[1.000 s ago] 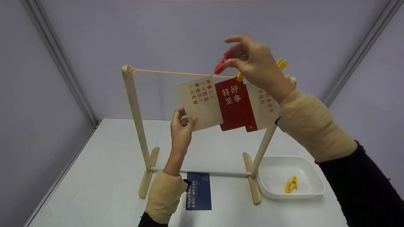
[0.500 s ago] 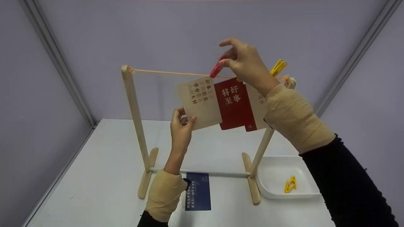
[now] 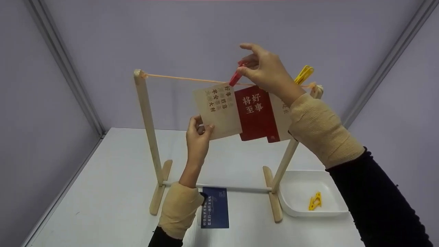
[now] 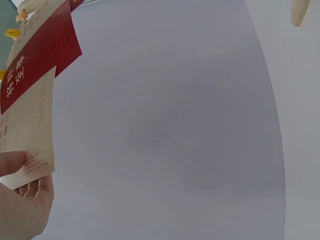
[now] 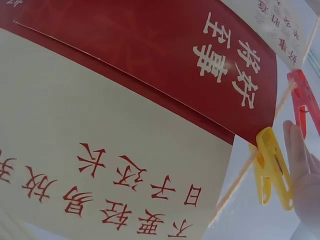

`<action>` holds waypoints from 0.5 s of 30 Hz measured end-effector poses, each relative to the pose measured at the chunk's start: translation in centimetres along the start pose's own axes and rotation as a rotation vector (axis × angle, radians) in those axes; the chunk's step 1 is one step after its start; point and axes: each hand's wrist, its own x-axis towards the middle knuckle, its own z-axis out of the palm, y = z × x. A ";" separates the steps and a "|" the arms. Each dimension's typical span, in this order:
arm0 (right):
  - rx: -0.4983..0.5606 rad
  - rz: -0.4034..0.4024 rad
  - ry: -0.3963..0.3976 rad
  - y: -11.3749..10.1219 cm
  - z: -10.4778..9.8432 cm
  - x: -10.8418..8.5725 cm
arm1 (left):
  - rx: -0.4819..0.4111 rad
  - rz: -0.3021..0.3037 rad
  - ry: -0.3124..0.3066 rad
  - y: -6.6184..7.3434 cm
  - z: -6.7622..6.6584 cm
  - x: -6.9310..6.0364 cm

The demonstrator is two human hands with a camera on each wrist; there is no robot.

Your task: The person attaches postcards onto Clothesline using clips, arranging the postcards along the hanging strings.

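Observation:
My left hand (image 3: 199, 140) pinches the lower left corner of a cream card (image 3: 219, 116), thumb in front and fingers behind. Above, my right hand (image 3: 265, 70) pinches a red clothespin (image 3: 235, 78) whose tip meets the card's top right corner at the orange string (image 3: 181, 79). In the right wrist view the red clothespin (image 5: 305, 97) sits at the string beside that corner. A red card (image 3: 255, 116) and another cream card (image 5: 110, 135) hang to the right. One yellow clothespin (image 5: 272, 167) grips the string at the red card's corner; another yellow clothespin (image 3: 304, 74) stands farther right.
The string runs between two wooden posts (image 3: 147, 123) of a rack on a white table (image 3: 113, 192). A blue card (image 3: 215, 209) lies near the rack's bottom bar. At right, a white tray (image 3: 337, 202) holds a yellow clothespin (image 3: 315, 201).
My right hand has moved left and down, bringing the red clothespin from above the string to the cream card's top corner. The left hand stays almost still with the card.

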 end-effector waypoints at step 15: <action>-0.033 -0.219 0.169 0.5 -0.6 -1.2 | 0.030 -0.142 -0.017 -1.4 0.0 -0.8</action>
